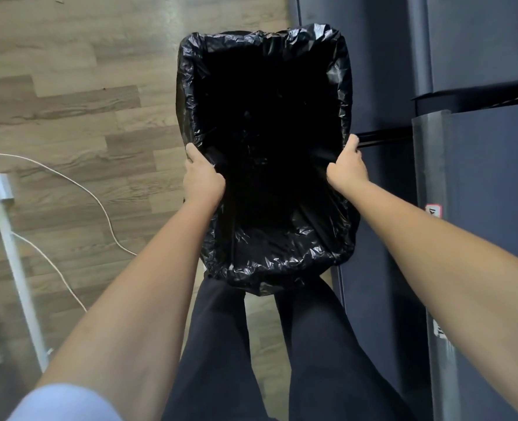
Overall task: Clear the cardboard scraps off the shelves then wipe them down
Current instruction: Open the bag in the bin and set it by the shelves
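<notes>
A bin lined with a crinkled black plastic bag (339,86) fills the middle of the head view, its inside too dark to see into. My left hand (203,177) grips the bin's left rim through the bag. My right hand (347,167) grips the right rim, fingers curled over the edge. The bin is held in front of my legs, above the floor. The dark grey shelving (476,165) stands to the right, close beside the bin. No cardboard scraps show.
Wood-plank floor (69,101) spreads to the left. A white cable (99,205) snakes across it toward a white stand with a post (11,247) at the left edge. A black shelf rail (382,138) juts out just behind my right hand.
</notes>
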Demonstrator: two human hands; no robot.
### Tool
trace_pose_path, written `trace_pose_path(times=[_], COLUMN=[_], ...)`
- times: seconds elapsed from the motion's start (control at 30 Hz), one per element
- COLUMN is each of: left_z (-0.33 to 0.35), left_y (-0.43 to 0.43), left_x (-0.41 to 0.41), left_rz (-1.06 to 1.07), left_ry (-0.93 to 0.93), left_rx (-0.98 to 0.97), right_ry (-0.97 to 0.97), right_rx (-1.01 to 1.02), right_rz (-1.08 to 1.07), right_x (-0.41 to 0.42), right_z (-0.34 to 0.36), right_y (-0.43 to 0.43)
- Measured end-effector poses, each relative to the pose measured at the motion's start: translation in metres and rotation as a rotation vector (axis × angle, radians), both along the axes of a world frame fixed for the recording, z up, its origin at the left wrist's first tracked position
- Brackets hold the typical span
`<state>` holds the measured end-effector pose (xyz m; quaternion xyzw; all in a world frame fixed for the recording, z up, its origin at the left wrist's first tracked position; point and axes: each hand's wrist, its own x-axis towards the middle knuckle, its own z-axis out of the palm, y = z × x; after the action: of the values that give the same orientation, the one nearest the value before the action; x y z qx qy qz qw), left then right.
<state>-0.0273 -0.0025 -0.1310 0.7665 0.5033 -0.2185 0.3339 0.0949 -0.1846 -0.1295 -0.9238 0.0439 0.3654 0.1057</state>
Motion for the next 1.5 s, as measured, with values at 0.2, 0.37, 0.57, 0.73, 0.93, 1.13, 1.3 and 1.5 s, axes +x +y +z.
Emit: trace_pose_path(times=[0.2, 0.37, 0.57, 0.73, 0.93, 1.13, 1.3, 1.5], left_z=[-0.014, -0.016, -0.015, -0.015, -0.014, 0.007, 0.044, 0.082], left_y=[-0.003, -0.009, -0.011, -0.012, -0.009, -0.006, 0.014, 0.050], left_x=[-0.008, -0.008, -0.006, -0.007, -0.011, -0.035, -0.039, -0.039], left_rz=[0.056, 0.122, 0.132, 0.125, 0.166, 0.261, 0.298, 0.276], left_ry=[-0.068, -0.124, -0.136, -0.135, -0.159, -0.195, -0.234, -0.259], left_rx=[0.071, 0.130, 0.148, 0.151, 0.110, 0.098, 0.087, 0.100], right_ry=[-0.141, -0.231, -0.258, -0.263, -0.250, -0.220, -0.222, -0.284], right_rx=[0.009, 0.123, 0.126, 0.145, 0.200, 0.151, 0.121, 0.112], right_rz=[0.038, -0.079, -0.075, -0.087, -0.153, -0.092, -0.034, -0.017], right_x=[-0.004, -0.006, -0.004, -0.004, -0.006, -0.021, -0.019, -0.015], right_z=[-0.016, -0.024, -0.032, -0.034, -0.030, -0.002, 0.041, 0.084], right_y=[-0.008, -0.010, -0.014, -0.015, -0.015, -0.004, 0.017, 0.054])
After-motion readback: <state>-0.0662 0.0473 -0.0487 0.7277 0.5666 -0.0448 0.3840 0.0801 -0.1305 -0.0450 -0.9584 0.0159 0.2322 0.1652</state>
